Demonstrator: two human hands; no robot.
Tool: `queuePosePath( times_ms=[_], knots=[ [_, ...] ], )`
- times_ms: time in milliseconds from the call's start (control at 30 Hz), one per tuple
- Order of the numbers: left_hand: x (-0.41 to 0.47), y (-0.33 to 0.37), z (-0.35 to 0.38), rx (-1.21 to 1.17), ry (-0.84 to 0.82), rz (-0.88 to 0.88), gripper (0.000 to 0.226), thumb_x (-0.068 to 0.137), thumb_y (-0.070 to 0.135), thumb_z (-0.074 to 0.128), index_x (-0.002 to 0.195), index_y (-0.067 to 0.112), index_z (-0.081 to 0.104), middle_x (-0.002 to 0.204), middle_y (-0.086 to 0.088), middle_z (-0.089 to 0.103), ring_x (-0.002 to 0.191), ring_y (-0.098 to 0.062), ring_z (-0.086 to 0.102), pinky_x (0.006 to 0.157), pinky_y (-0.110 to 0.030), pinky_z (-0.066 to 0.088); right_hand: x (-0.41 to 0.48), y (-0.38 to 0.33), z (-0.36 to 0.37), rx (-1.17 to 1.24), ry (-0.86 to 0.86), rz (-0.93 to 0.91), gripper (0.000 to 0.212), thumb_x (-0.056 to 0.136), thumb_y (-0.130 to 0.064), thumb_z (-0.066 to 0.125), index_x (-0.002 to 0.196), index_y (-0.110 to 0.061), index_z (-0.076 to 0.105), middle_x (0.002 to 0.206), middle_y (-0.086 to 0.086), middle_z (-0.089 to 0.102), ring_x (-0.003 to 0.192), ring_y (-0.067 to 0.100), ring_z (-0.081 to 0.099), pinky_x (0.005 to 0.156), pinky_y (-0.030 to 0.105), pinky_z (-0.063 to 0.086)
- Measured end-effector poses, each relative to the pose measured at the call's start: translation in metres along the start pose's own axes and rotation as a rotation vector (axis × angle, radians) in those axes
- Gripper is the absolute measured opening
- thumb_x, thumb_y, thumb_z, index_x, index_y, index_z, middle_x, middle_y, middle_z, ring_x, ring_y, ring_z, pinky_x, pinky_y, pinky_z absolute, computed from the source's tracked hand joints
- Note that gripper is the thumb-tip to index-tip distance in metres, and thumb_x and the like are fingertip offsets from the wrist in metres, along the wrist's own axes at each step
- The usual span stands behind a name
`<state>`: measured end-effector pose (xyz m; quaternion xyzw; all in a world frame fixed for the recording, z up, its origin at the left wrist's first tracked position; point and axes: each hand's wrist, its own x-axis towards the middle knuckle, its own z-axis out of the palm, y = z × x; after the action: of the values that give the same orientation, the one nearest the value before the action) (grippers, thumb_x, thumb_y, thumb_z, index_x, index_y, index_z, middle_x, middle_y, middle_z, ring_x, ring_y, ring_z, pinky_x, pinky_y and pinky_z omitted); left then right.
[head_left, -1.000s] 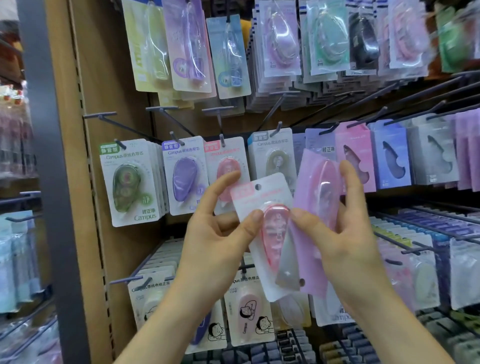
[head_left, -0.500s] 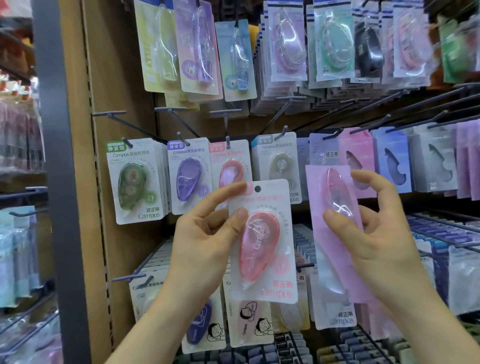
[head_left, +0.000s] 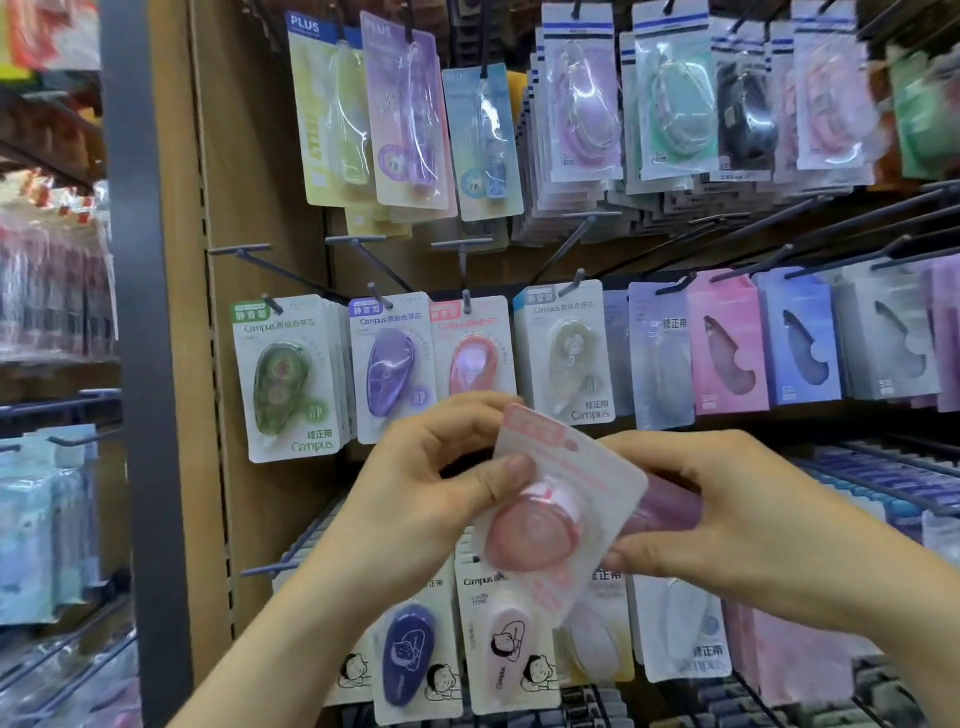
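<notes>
**Two Packs in Hand**

The pegboard display fills the frame. At centre, the left hand and the right hand each grip one pack. The pink correction-tape pack, pinched under the left thumb, runs from upper left to lower right. The purple pack lies behind its right edge, inside the right hand's curled fingers.

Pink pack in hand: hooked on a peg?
No, the pink pack is off the pegs, pinched by the left hand; the right hand holds a purple pack.
</notes>
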<state>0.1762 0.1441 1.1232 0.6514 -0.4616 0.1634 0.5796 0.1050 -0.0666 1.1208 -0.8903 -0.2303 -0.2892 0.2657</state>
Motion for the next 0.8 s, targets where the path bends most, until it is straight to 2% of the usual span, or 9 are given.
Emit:
queuePosePath(
  times_ms=[67, 133, 233, 300, 400, 533, 600, 667, 800],
  knots=[
    [-0.001, 0.005, -0.001, -0.008, -0.114, -0.068, 0.018, 0.073, 0.008, 0.07, 0.091, 0.01, 0.076, 0.102, -0.007, 0.075, 0.099, -0.025, 0.071, 0.088, -0.034, 0.057, 0.006, -0.006, -0.001, -0.09, -0.05, -0.072, 0.04, 0.079, -0.037, 0.079, 0.114, -0.048, 0.064, 0.104, -0.024, 0.07, 0.098, 0.002, 0.066, 0.085, 0.037, 0.054],
    [-0.002, 0.008, -0.002, 0.055, -0.139, -0.079, 0.02, 0.073, 0.01, 0.071, 0.091, 0.013, 0.077, 0.092, -0.011, 0.076, 0.092, -0.027, 0.072, 0.086, -0.038, 0.058, 0.01, -0.013, -0.004, -0.099, -0.088, -0.124, 0.036, 0.079, -0.04, 0.078, 0.113, -0.044, 0.065, 0.103, -0.026, 0.07, 0.097, 0.0, 0.066, 0.084, 0.036, 0.054],
    [-0.004, 0.014, -0.007, 0.034, -0.041, -0.027, 0.015, 0.072, 0.007, 0.08, 0.085, 0.013, 0.078, 0.085, -0.011, 0.077, 0.081, -0.019, 0.073, 0.074, -0.027, 0.059, 0.012, -0.013, -0.018, -0.127, -0.137, -0.077, 0.043, 0.075, -0.039, 0.081, 0.113, -0.047, 0.063, 0.105, -0.03, 0.068, 0.098, -0.007, 0.064, 0.088, 0.03, 0.054],
    [-0.004, 0.015, -0.011, -0.054, 0.067, -0.025, 0.013, 0.068, 0.007, 0.075, 0.081, 0.008, 0.078, 0.082, -0.012, 0.076, 0.074, -0.017, 0.072, 0.065, -0.022, 0.057, 0.011, -0.006, -0.036, -0.112, -0.115, -0.011, 0.044, 0.067, -0.04, 0.085, 0.105, -0.049, 0.066, 0.095, -0.022, 0.071, 0.084, -0.004, 0.067, 0.083, 0.029, 0.056],
    [-0.004, 0.013, -0.01, -0.21, 0.162, -0.068, 0.016, 0.067, 0.01, 0.069, 0.079, 0.009, 0.08, 0.082, -0.013, 0.076, 0.069, -0.017, 0.071, 0.059, -0.022, 0.055, 0.007, 0.01, -0.05, 0.295, 0.075, -0.013, 0.049, 0.05, -0.051, 0.091, 0.091, -0.028, 0.077, 0.08, 0.004, 0.076, 0.07, 0.016, 0.072, 0.067, 0.03, 0.06],
    [-0.004, 0.004, -0.003, -0.295, 0.157, -0.173, 0.021, 0.067, 0.016, 0.071, 0.084, 0.004, 0.077, 0.086, -0.018, 0.075, 0.07, -0.022, 0.07, 0.059, -0.029, 0.057, 0.018, 0.023, -0.028, 0.744, 0.396, 0.023, 0.028, 0.058, -0.047, 0.081, 0.076, -0.027, 0.077, 0.072, 0.001, 0.073, 0.06, 0.007, 0.063, 0.045, 0.014, 0.043],
    [-0.001, 0.001, -0.003, -0.272, 0.183, -0.177, 0.016, 0.07, 0.017, 0.071, 0.081, 0.007, 0.076, 0.085, -0.018, 0.074, 0.073, -0.025, 0.07, 0.064, -0.035, 0.059, 0.024, 0.023, -0.023, 0.832, 0.542, 0.046, 0.007, 0.078, -0.033, 0.071, 0.071, -0.034, 0.074, 0.067, -0.002, 0.071, 0.058, 0.008, 0.063, 0.044, 0.017, 0.044],
    [0.006, 0.003, -0.006, -0.279, 0.275, -0.155, 0.012, 0.079, 0.014, 0.067, 0.086, 0.006, 0.073, 0.086, -0.018, 0.074, 0.072, -0.025, 0.07, 0.061, -0.034, 0.059, 0.027, 0.024, -0.025, 0.794, 0.702, 0.083, 0.029, 0.088, -0.019, 0.064, 0.071, -0.04, 0.073, 0.062, -0.005, 0.069, 0.053, 0.007, 0.06, 0.045, 0.017, 0.046],
    [0.033, 0.01, -0.014, -0.162, 0.422, -0.063, 0.017, 0.091, 0.003, 0.061, 0.106, 0.011, 0.065, 0.079, -0.01, 0.076, 0.067, -0.018, 0.071, 0.059, -0.028, 0.058, 0.033, 0.022, -0.025, 0.737, 0.73, 0.04, 0.012, 0.081, -0.008, 0.07, 0.079, -0.02, 0.069, 0.056, -0.01, 0.065, 0.048, 0.001, 0.054, 0.047, 0.012, 0.045]
  ],
)
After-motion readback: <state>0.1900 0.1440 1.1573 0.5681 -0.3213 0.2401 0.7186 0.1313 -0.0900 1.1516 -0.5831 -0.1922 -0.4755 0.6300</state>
